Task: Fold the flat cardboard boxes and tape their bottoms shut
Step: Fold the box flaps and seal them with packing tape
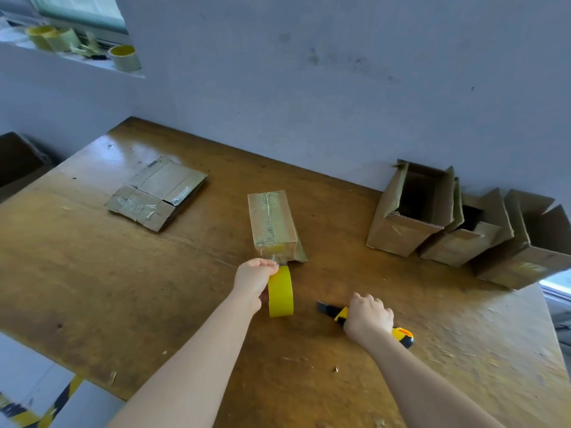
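A folded cardboard box (pixel 272 220) stands bottom-up in the middle of the wooden table (pixel 92 273), clear tape running along its seam. A strip of tape leads from its near end to a yellow tape roll (pixel 280 293), which my left hand (pixel 255 281) grips just below the box. My right hand (pixel 369 316) is closed around a yellow and black utility knife (pixel 335 313) that rests on the table to the right of the roll, its blade end pointing left. A stack of flat boxes (pixel 157 193) lies at the back left.
Three folded open boxes (pixel 411 211) lean in a row against the wall at the right. Several tape rolls (pixel 125 58) sit on a window ledge at the upper left. The table's near edge runs along the lower left, with floor (pixel 37 381) beyond it.
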